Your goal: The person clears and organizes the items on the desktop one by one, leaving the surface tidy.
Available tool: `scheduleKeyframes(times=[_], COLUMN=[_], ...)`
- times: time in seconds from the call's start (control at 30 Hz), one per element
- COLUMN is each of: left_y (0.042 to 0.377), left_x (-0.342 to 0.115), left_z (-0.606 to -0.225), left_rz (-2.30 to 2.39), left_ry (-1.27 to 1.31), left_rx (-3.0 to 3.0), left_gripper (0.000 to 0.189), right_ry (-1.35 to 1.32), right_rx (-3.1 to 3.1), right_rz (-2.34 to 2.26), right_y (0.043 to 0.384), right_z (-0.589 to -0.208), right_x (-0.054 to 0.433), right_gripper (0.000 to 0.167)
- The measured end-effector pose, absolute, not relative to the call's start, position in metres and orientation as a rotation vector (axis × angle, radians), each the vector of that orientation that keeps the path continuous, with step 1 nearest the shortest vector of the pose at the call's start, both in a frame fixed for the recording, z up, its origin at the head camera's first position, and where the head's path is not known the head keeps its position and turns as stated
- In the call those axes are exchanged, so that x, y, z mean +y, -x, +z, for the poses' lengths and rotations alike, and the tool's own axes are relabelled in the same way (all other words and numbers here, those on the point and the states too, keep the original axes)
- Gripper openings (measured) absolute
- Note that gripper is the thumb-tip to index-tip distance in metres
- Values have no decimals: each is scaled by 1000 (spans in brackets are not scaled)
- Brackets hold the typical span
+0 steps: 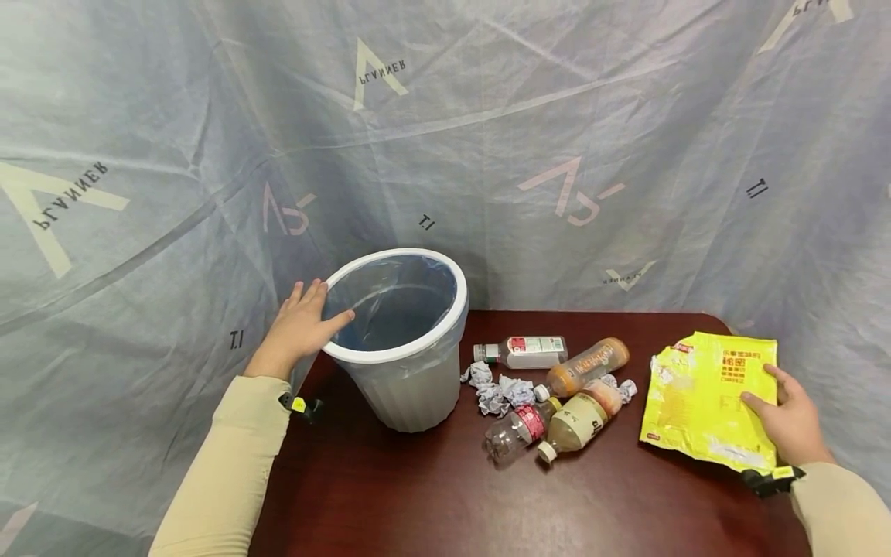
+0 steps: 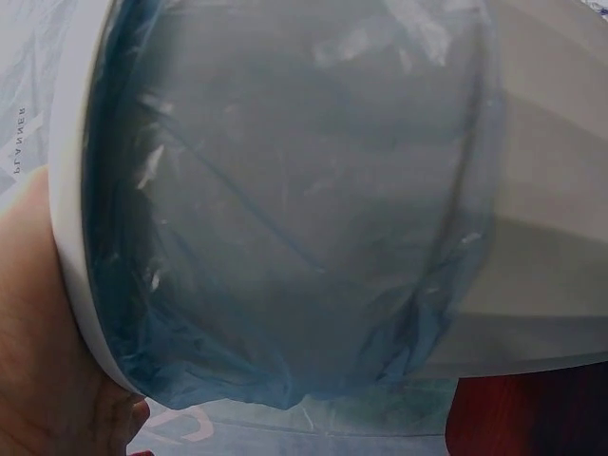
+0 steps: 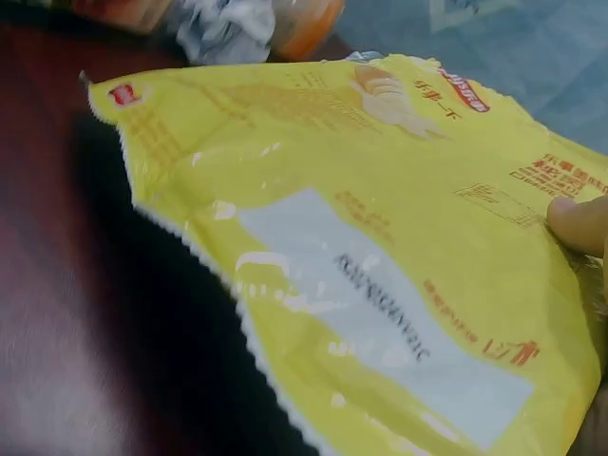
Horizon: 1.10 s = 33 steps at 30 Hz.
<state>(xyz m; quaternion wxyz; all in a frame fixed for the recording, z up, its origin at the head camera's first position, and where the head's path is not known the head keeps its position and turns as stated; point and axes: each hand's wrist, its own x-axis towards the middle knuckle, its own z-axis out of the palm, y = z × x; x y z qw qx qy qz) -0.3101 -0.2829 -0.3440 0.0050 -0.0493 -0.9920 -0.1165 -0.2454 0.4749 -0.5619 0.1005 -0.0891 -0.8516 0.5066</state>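
My left hand (image 1: 302, 321) rests on the left side of the white rim of a trash bin (image 1: 418, 394), its fingers spread and the thumb reaching over the rim. A translucent bluish bin liner (image 2: 285, 190) is folded over that rim, seen close up in the left wrist view. At the right, my right hand (image 1: 790, 414) holds a yellow chip bag (image 1: 710, 402) by its right edge, thumb on the printed face and the other fingers mostly behind. The bag looks flattened, with a jagged edge (image 3: 237, 304) turned toward the right wrist camera.
Between bin and bag lie several plastic bottles: a clear one (image 1: 532, 352), an orange-labelled one (image 1: 592, 363), a red-labelled one (image 1: 522, 429) and a cream-labelled one (image 1: 581, 422). Crumpled paper (image 1: 497, 394) sits among them on the dark red table (image 1: 473, 510). Grey fabric (image 1: 487, 193) hangs behind.
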Motion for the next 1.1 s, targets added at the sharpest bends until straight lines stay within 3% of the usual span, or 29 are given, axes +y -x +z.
scheduleKeyframes(times=[1.1], left_y=[308], left_x=[-282], left_z=[-345], left_rz=[-405], left_ry=[172], left_rx=[-3071], left_gripper=[96], right_ry=[91], right_rx=[-2248], right_rz=[1656], right_y=[315], right_z=[-360], right_x=[383], right_gripper=[73])
